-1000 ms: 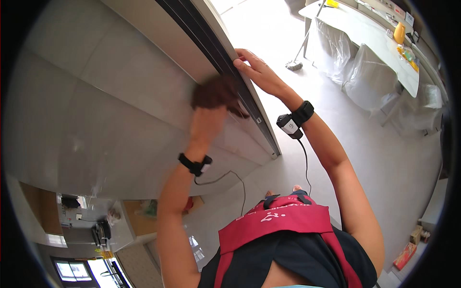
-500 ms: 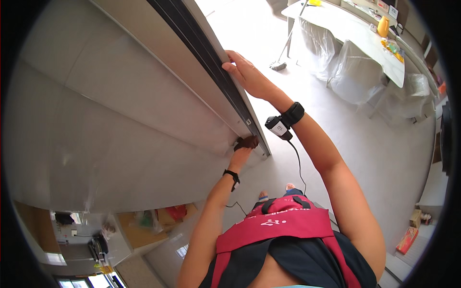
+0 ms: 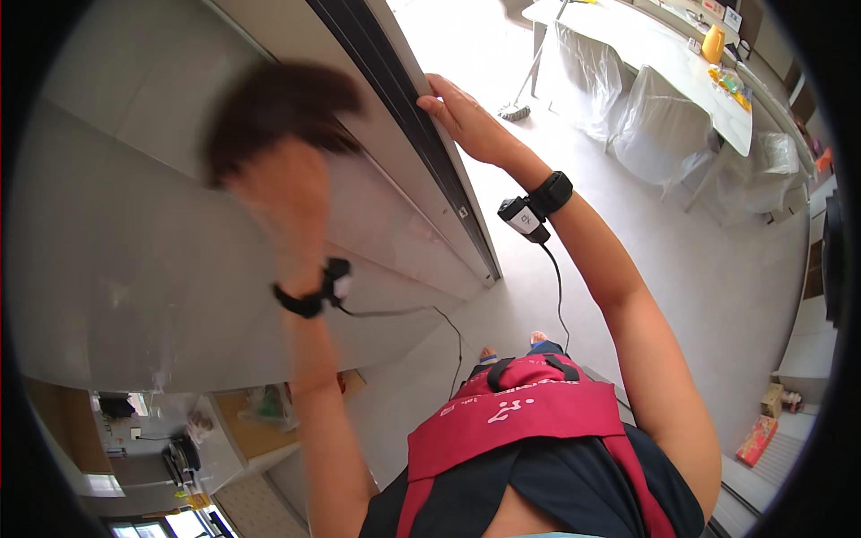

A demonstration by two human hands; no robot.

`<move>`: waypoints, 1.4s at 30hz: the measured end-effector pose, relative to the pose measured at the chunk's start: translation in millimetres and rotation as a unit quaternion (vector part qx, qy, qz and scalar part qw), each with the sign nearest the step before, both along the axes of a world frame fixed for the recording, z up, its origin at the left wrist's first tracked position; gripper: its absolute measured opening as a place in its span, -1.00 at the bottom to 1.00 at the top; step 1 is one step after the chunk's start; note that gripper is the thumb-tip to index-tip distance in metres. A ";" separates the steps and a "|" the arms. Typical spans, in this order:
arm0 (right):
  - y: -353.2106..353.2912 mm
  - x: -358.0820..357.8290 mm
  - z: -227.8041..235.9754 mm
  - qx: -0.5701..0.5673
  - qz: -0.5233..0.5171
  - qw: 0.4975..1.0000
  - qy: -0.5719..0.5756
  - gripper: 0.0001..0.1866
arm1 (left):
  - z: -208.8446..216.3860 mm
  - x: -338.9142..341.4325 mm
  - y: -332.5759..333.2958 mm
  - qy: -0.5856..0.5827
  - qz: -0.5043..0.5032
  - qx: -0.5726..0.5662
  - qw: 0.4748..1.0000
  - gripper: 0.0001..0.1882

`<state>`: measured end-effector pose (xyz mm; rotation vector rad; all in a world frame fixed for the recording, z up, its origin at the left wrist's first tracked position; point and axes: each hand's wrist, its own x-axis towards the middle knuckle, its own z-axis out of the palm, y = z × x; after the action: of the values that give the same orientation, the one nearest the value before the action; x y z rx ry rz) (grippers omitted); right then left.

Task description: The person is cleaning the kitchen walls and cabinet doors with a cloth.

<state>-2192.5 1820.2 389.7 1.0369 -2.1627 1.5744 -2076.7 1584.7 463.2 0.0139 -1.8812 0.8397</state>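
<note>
A dark brown cloth (image 3: pixel 273 108), smeared by motion, is in my left hand (image 3: pixel 291 188). That hand is raised in front of the pale panel of a tall door (image 3: pixel 179 242); whether the cloth touches the panel I cannot tell. My right hand (image 3: pixel 471 125) grips the door's edge on its far side, thumb bent against the frame and fingers along it. A black channel runs the length of the edge (image 3: pixel 395 85), with a small metal latch plate (image 3: pixel 464 212) near its lower end.
To the right, a white table (image 3: pixel 628 40) carries a yellow jug (image 3: pixel 713 43), with plastic-wrapped chairs (image 3: pixel 664 125) beside it. A mop head (image 3: pixel 514 113) rests on the floor. A wooden shelf (image 3: pixel 256 430) is at lower left. Thin cables (image 3: pixel 558 278) run from both wrist devices.
My left hand has moved up and left with the cloth, from low by the door's edge to higher before the panel. My right hand stays on the edge.
</note>
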 end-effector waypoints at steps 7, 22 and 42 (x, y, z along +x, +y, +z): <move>2.6 -5.6 0.6 0.006 0.005 1.000 0.005 -0.47 | 88.9 -17.3 9.3 0.089 -0.102 0.016 0.991 -0.34; 7.1 -15.2 -8.2 0.004 -0.015 1.000 0.021 -0.50 | -378.8 43.8 -11.6 -0.507 -0.205 0.307 0.779 -0.63; -0.4 -7.9 -6.5 -0.040 0.021 0.999 -0.015 -0.50 | 193.6 -28.3 10.8 0.150 -0.218 0.036 0.964 -0.61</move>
<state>-2200.4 1819.8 383.2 1.0476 -2.0926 1.6915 -2105.0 1595.5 656.8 -0.2097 -1.5471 0.4373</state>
